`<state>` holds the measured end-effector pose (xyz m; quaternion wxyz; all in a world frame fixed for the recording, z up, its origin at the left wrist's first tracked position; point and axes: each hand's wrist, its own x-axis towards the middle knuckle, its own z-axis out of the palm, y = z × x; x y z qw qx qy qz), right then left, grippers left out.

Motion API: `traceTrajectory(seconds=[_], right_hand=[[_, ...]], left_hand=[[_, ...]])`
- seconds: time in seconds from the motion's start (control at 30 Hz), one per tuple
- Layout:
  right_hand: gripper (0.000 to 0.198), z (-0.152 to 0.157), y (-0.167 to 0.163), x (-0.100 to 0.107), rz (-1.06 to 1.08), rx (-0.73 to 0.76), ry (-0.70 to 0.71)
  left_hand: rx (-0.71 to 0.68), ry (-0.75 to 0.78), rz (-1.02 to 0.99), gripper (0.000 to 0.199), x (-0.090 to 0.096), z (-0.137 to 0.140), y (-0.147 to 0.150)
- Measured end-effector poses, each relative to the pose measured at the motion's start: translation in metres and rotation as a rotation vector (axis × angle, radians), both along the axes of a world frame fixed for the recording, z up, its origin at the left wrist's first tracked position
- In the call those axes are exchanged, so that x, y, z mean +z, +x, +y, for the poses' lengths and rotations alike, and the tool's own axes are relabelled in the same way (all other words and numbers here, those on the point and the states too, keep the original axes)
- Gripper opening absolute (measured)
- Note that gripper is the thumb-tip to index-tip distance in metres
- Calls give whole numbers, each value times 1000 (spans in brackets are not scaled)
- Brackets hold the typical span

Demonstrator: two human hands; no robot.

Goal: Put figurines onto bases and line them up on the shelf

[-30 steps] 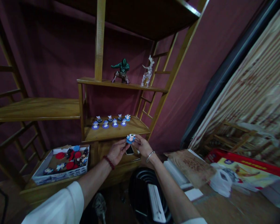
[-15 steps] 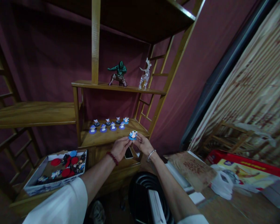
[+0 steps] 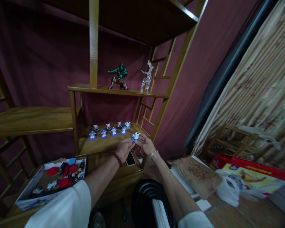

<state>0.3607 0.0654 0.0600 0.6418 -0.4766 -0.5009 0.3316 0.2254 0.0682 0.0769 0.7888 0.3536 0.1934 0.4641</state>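
Observation:
A small figurine [image 3: 136,136] on a round blue base is pinched between my two hands, above the front right part of the small-figurine shelf [image 3: 91,148]. My left hand [image 3: 125,148] has its fingertips closed at the base's left side. On the other side, my right hand [image 3: 146,145] grips it with thumb and fingers. Behind them stand two rows of small figurines: several on purple bases [image 3: 114,132] in front, others on black bases [image 3: 108,127] at the back. One blue-based figurine [image 3: 127,125] ends the back row on the right.
An open box [image 3: 26,202] of figurines and red and blue discs sits lower left. A phone [image 3: 130,159] lies below my hands. A green crouching figure [image 3: 120,77] and a clear deer [image 3: 147,77] occupy the shelf above. A black ringed object [image 3: 149,189] stands below my right forearm.
The view has shifted slightly, so the shelf appears a little lower and further left. Both hands keep hold of the figurine, now slightly closer to the rows.

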Motion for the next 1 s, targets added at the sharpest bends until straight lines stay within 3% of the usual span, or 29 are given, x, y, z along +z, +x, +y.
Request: traceTrajectory(seconds=[0.13, 0.3, 0.57, 0.83, 1.0], right_hand=[[54, 8, 3, 0, 3, 2, -5], [56, 19, 5, 2, -1, 0, -16], [58, 33, 8, 0, 23, -15, -21], [62, 50, 14, -3, -60, -50, -20], [61, 59, 15, 0, -133, -75, -62]], left_hand=[[33, 92, 137, 22, -5, 7, 6], [88, 192, 293, 34, -13, 24, 15], [276, 555, 659, 43, -20, 38, 13], [270, 962, 929, 51, -19, 42, 19], [274, 1071, 1006, 48, -18, 45, 22]])
